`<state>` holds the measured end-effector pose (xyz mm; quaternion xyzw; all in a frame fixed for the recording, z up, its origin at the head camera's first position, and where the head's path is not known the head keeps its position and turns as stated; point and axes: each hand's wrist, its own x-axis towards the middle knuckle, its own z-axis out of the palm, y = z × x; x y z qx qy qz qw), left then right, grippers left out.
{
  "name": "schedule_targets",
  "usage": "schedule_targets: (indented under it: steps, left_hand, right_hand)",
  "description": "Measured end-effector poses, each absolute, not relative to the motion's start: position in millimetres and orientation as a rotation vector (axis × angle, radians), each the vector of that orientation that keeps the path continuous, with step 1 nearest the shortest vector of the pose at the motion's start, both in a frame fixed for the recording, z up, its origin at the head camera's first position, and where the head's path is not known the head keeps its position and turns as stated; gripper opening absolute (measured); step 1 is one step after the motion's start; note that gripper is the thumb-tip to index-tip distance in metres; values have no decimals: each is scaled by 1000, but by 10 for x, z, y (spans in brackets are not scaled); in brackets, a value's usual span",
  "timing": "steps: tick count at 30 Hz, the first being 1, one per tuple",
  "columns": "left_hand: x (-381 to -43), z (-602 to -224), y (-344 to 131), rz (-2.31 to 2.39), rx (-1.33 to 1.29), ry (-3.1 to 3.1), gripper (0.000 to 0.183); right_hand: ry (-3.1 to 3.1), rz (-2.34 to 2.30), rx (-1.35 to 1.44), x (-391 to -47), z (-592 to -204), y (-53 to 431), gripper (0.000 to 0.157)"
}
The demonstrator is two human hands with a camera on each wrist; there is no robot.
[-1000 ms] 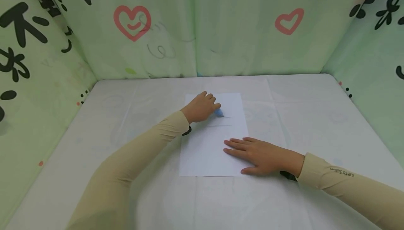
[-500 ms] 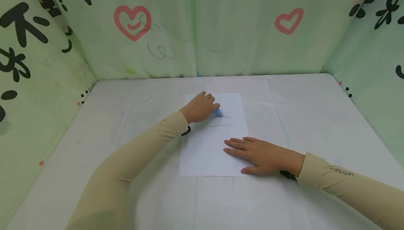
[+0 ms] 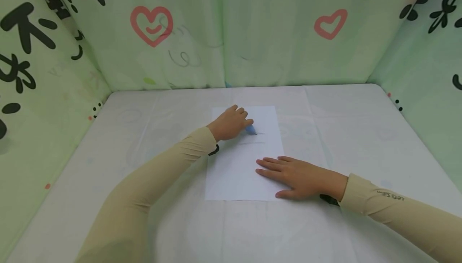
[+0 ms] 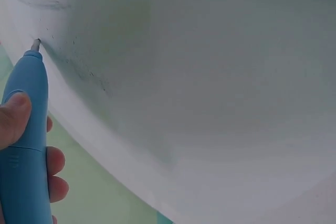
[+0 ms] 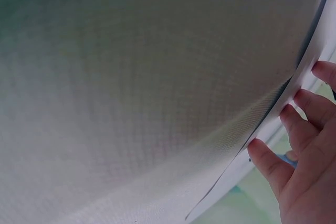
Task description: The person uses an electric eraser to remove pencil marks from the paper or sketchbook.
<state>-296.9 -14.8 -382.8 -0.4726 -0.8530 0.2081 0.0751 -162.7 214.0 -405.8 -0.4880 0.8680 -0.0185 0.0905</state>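
My left hand (image 3: 231, 123) grips a blue electric eraser (image 4: 30, 77) near the top of a white sheet of paper (image 3: 238, 174). In the left wrist view the thumb lies on its button and fingers curl round the far side. The small grey tip (image 4: 35, 44) is at the paper, with dark crumbs (image 4: 84, 69) scattered beside it. A smudged grey pencil line (image 4: 44, 3) shows there, and another faint line (image 3: 252, 142) in the head view. My right hand (image 3: 299, 179) lies flat, fingers spread, on the sheet's lower right edge; its fingertips touch the paper in the right wrist view.
The sheet lies on a table with a white cloth (image 3: 173, 223). Green printed curtains (image 3: 267, 46) close off the back and both sides. A black strap (image 3: 214, 150) shows under the left wrist, a black object (image 3: 329, 200) under the right.
The left hand with the electric eraser has shifted very slightly, first left, then back right along the upper pencil line. My right hand stays in place.
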Motion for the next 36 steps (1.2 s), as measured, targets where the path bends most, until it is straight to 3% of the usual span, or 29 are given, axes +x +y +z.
schedule_targets:
  steps: [36]
  left_hand:
    - [-2967, -3843, -113, 638, -1394, -2557, 26]
  right_hand:
    - [2574, -45, -1434, -1645, -4091, 2138, 67]
